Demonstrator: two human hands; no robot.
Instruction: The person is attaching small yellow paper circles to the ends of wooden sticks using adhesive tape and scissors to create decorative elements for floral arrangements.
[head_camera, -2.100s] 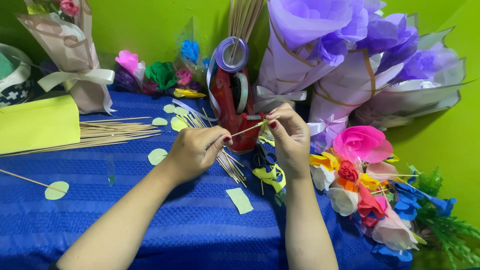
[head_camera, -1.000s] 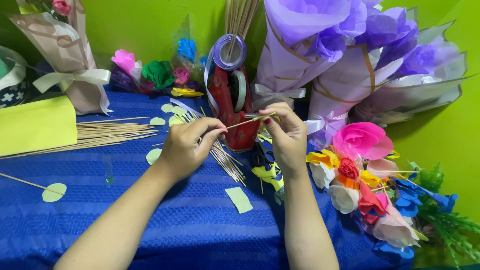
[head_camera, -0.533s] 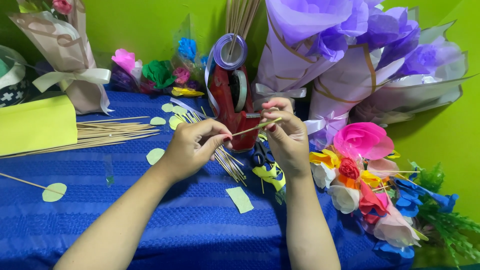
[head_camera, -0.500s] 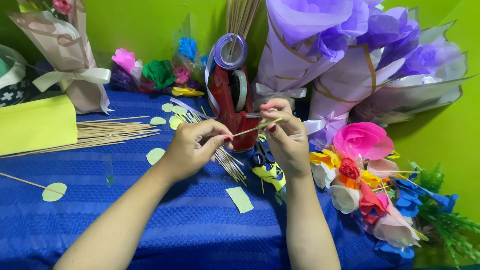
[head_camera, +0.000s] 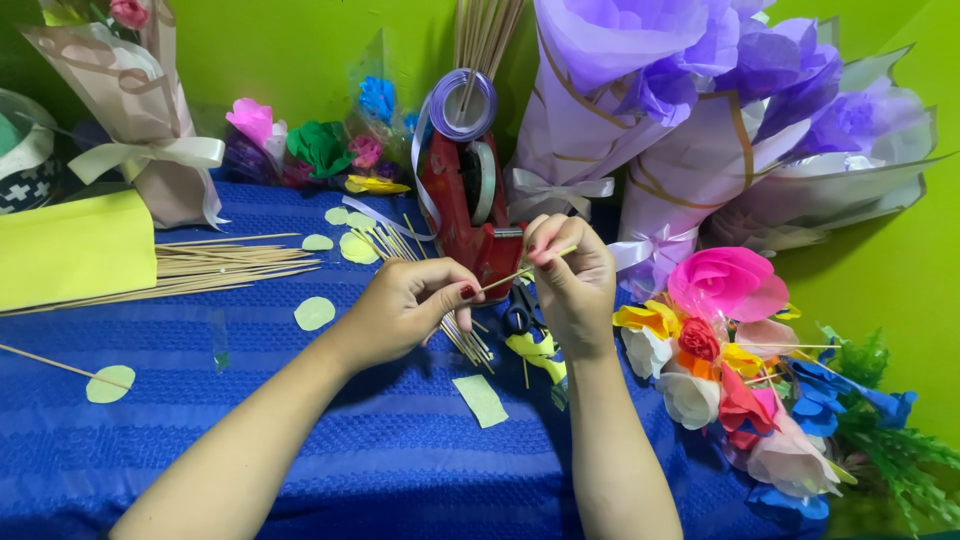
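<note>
Head view showed the left hand (head_camera: 405, 305) and right hand (head_camera: 572, 282) each pinching one thin wooden skewer (head_camera: 522, 270) at mid-frame, just before the red tape dispenser (head_camera: 465, 205) on the blue tablecloth (head_camera: 300, 450).

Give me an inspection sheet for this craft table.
Surface: blue cloth covers the table.
Job's things: thin wooden stick held between both hands.
Clutter: red tape dispenser, bundle of sticks, pale green paper leaves, yellow paper block, scissors, paper flowers.
Grippers: left hand pinches one end of the stick; right hand pinches the other.
Cables: nothing seen.
Surroundings: green wall, purple wrapped bouquets.
</note>
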